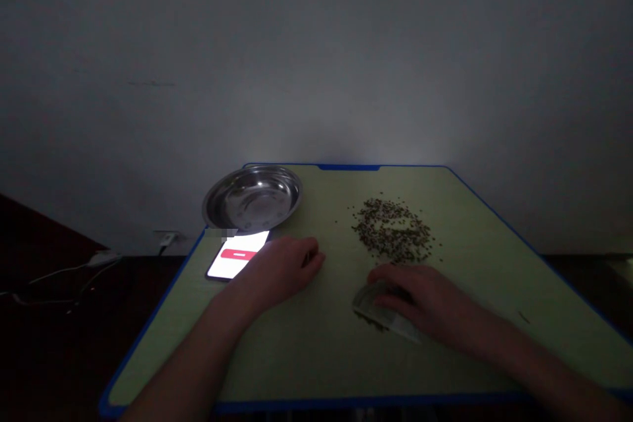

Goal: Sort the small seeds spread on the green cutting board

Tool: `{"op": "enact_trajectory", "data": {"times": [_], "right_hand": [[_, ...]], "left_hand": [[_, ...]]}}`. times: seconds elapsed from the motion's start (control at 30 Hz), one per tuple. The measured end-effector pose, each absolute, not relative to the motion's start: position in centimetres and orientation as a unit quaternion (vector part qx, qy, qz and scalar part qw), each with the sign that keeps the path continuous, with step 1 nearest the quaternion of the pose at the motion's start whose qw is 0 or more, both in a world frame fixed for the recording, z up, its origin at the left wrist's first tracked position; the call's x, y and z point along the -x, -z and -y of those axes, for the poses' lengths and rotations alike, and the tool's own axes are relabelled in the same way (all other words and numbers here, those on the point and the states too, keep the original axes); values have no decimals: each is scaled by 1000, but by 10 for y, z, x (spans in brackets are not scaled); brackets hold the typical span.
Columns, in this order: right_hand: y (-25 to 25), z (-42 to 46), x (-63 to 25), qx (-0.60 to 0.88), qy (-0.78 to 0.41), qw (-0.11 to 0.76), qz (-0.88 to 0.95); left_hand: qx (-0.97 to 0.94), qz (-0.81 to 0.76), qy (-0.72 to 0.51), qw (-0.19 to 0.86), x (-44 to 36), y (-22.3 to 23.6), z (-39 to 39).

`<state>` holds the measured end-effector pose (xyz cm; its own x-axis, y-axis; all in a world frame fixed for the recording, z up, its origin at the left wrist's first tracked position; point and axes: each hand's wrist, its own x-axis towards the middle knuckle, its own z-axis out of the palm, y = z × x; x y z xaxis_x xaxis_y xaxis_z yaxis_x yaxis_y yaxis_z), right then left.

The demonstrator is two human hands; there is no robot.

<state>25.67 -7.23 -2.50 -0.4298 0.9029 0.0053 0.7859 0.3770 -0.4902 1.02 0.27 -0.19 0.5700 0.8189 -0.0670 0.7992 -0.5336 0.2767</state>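
My right hand [420, 300] is closed on a pale, partly see-through piece [368, 301] with a curved edge, perhaps a small plastic bag or dish. The dim light hides its exact kind. A short line of small dark seeds [370, 322] lies along its near edge. Just beyond that hand, many dark seeds [393, 231] are spread over the table in a loose patch. My left hand [291, 264] rests on the table with its fingers curled in, and nothing shows between thumb and forefinger. Its wrist partly covers a lit phone [232, 267].
A shiny steel basin [252, 198] stands at the far left corner, just behind the phone. The pale green table [306, 356] has a blue rim and backs onto a grey wall. A thin dark scrap [524, 318] lies at right. Cables [93, 270] run on the left, beyond the table.
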Motion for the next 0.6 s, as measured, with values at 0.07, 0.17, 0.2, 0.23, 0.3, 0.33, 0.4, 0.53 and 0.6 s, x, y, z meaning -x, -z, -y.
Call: {"op": "enact_trajectory", "data": {"times": [0.07,0.17,0.2,0.23,0.3,0.33,0.4,0.53,0.6], "right_hand": [[25,77,-250,506,-226,138,821],[23,84,-240,488,-251,133,825],[21,86,-237,482,-258,130,827],[20,88,-234,476,-264,128,829],[17,92,-228,461,-278,123,833],[16,94,-226,453,-284,120,837],[15,96,-224,443,-286,117,842],[12,99,-221,432,-288,112,847],[10,98,-220,420,-302,103,849]], "left_hand": [[-875,-461,-36,139,-11,2,-3],[-876,-461,-33,140,-11,1,-3],[-876,-460,-33,140,-11,1,-2],[-877,-459,-34,141,-11,1,-2],[-878,-456,-34,140,-11,1,-2],[-878,-457,-34,139,-11,1,-2],[-878,-457,-34,138,-11,1,-3],[-878,-455,-37,142,-11,2,-3],[-879,-453,-39,145,-11,2,-2]]}}
